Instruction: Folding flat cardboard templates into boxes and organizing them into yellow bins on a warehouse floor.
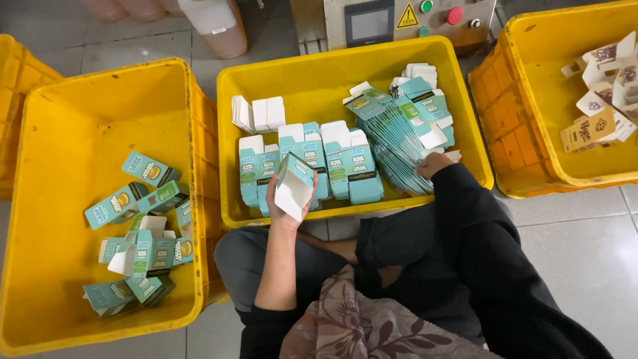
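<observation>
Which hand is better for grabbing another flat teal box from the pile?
Probably the right hand. It already rests on the fanned flat boxes in the middle crate. The left hand is busy holding an opened box.

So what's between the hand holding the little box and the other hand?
In the head view, rows of flat teal cartons in the middle yellow crate lie between the left hand, holding an opened carton, and the right hand.

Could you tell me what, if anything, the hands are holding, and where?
The left hand holds a teal carton around its open lower end; the right hand rests on flat cartons.
</observation>
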